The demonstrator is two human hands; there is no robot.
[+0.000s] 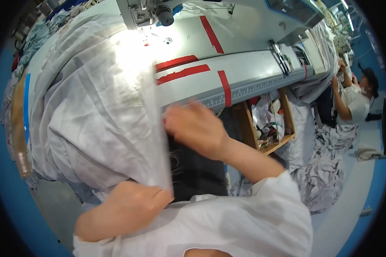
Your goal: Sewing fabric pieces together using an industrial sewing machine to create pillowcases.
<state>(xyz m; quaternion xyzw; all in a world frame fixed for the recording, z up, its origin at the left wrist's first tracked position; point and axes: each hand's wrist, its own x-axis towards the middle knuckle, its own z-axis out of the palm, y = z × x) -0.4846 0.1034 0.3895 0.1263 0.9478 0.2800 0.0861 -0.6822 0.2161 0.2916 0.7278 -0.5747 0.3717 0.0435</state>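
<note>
A large white cloth (94, 107) lies bunched over the left half of a grey sewing table (253, 73) and hangs toward my lap. My left hand (131, 205) pinches the cloth's near edge low in the picture. My right hand (195, 126) grips the same edge higher up, just off the table's front rim. The edge runs straight between the two hands. Under the sewing machine head (152, 13) at the top, the cloth is brightly lit.
Red tape strips (182, 73) mark the table top, and a ruler strip runs along its front. An open wooden drawer (268, 122) of odds and ends hangs under the table. Grey cloth (326, 171) is piled on the floor at right, near another seated person (356, 98).
</note>
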